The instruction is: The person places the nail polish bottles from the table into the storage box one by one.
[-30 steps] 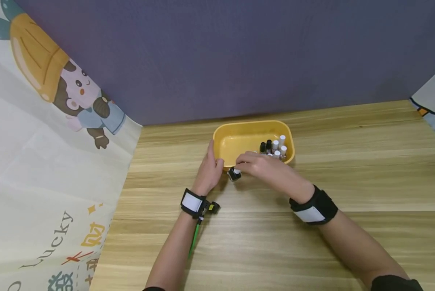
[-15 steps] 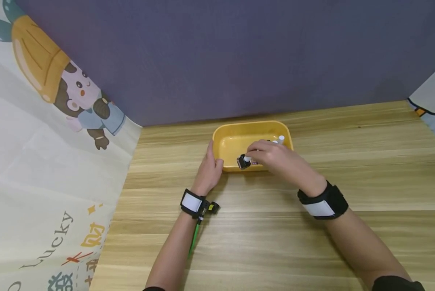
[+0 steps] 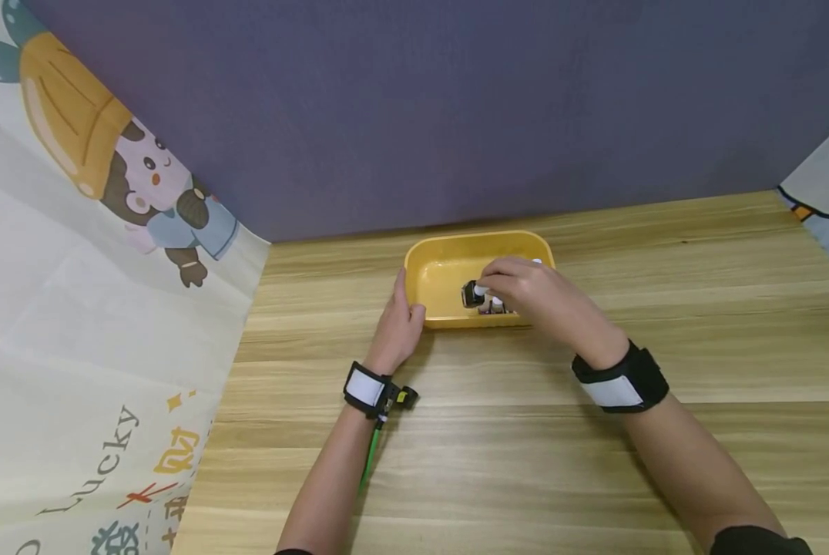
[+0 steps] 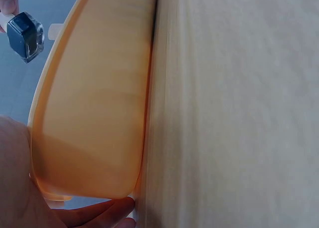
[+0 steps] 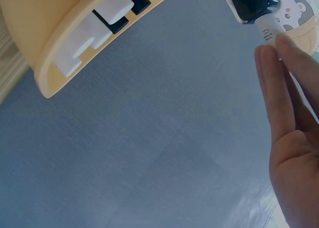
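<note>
My left hand (image 3: 395, 330) grips the left end of a yellow plastic bin (image 3: 449, 322), thumb at its front corner and fingers along the side. Over the bin, my right hand (image 3: 542, 299) pinches the white cap of a nail polish bottle (image 3: 471, 294). This small square bottle has dark contents and is tilted, its body pointing left; in the right wrist view the bottle (image 5: 249, 4) is held above the rim. Several other nail polish bottles (image 3: 495, 305) stand in the right part of the bin, mostly hidden by my right hand. Their white caps (image 5: 113, 7) and black caps show in the right wrist view.
The bin stands on a wood-grain table (image 3: 498, 462), near a dark blue upright panel (image 3: 456, 116) at the back. A white printed curtain (image 3: 75, 308) hangs on the left. A green cable (image 3: 369, 459) runs along my left forearm.
My right hand has carried the nail polish bottle from in front of the bin's front rim up and rightward, to over its inside. My left hand has stayed on the bin.
</note>
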`<state>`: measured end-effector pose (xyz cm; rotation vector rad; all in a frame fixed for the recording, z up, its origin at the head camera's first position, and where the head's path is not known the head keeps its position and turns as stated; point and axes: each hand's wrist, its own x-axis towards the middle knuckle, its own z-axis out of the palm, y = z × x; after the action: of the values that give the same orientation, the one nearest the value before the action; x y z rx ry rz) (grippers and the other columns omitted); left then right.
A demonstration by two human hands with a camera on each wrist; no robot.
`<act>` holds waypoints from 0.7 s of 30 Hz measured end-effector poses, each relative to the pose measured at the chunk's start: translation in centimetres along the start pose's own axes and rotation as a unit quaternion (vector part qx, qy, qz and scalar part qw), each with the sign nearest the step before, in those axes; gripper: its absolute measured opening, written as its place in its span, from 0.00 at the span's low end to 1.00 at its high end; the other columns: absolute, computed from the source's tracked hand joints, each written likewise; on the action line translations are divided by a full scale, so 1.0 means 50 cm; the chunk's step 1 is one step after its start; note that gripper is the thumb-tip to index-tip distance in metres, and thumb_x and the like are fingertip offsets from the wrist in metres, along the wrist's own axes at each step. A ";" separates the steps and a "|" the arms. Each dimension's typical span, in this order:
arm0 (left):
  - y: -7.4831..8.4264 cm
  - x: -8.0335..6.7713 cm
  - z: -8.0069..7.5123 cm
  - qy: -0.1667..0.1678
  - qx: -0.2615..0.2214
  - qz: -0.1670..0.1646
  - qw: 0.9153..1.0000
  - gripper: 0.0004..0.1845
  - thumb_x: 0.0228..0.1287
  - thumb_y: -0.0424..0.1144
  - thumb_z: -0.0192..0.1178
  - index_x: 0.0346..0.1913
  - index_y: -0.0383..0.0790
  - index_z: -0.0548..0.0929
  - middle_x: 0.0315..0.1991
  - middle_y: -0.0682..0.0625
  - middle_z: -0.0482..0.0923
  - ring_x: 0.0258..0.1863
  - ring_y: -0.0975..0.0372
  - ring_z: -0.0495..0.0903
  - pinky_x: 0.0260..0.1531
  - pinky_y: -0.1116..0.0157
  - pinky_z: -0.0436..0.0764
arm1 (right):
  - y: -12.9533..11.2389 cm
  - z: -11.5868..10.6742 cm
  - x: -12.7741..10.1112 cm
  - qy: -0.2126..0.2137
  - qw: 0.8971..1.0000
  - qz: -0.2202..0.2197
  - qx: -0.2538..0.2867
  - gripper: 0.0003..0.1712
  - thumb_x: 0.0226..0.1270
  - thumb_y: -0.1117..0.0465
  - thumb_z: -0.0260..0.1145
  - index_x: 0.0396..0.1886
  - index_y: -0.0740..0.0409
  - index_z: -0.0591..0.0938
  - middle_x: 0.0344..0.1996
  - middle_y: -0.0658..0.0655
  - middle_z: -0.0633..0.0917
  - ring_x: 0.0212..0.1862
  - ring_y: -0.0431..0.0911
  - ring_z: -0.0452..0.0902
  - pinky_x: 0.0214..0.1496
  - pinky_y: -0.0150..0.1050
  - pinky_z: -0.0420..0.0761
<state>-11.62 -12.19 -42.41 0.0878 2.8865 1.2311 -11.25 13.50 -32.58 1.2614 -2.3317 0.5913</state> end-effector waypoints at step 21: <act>-0.003 0.002 -0.001 -0.003 0.003 0.000 1.000 0.42 0.68 0.43 0.43 0.81 0.49 0.37 0.79 0.45 0.49 0.62 0.59 0.66 0.70 0.58 0.63 | 0.028 0.001 -0.003 0.038 0.996 0.070 0.033 0.10 0.57 0.73 0.71 0.40 0.69 0.87 0.40 0.61 0.85 0.43 0.53 0.84 0.42 0.42 0.85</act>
<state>-11.74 -12.31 -42.45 0.0915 2.8847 1.2203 -12.36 14.25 -32.95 1.0886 -2.3682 0.7554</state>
